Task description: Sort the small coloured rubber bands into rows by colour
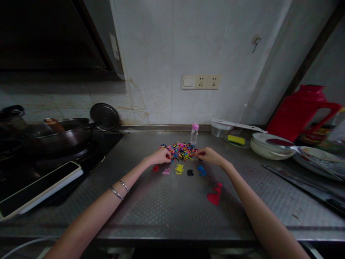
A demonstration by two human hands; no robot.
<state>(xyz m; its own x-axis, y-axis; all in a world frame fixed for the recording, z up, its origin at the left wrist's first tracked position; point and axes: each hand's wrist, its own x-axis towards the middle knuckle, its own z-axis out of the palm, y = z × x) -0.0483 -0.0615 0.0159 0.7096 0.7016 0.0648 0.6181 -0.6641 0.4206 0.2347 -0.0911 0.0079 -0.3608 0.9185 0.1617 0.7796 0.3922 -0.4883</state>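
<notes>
coloured bands heaped on a metal table

the left hand curls at the heap's left edge, the right hand at its right; whether either grasps a band, i cannot tell. in front, in a row, lie red bands, pink bands, yellow bands, black bands and blue bands. a pink-capped bottle stands just behind the heap.
</notes>
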